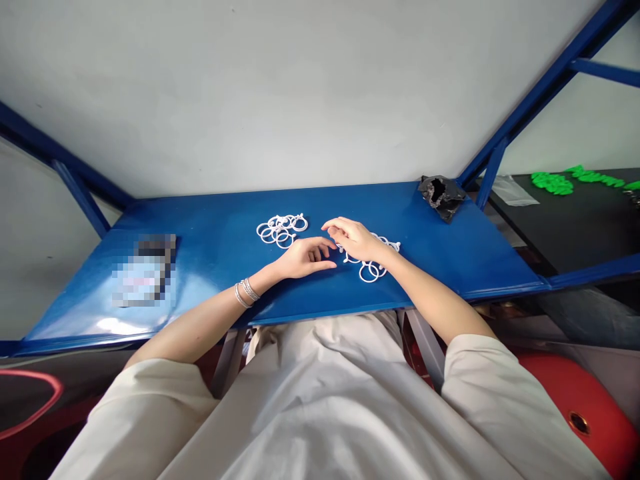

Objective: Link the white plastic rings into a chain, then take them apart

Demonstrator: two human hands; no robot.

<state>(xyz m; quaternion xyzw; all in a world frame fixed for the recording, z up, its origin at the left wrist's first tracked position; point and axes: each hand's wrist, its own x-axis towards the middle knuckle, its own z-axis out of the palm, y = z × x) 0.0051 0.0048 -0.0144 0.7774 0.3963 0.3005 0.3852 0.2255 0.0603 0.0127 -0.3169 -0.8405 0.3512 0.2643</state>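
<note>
My left hand (305, 259) lies palm down on the blue metal table top (215, 213), fingers spread and holding nothing, with several silver bangles on its wrist. Just beyond its fingertips is a tangled pile of white plastic rings (281, 230). My right hand (353, 239) rests over a second cluster of white rings (370, 269), which it partly hides. Its fingers are loosely curled, with nothing visible in them.
A crumpled black plastic bag (440, 197) lies at the table's far right corner, and a pixelated, blurred item (145, 270) lies on the left. Blue steel struts frame the table. Green pieces (553, 183) lie on a dark surface to the right.
</note>
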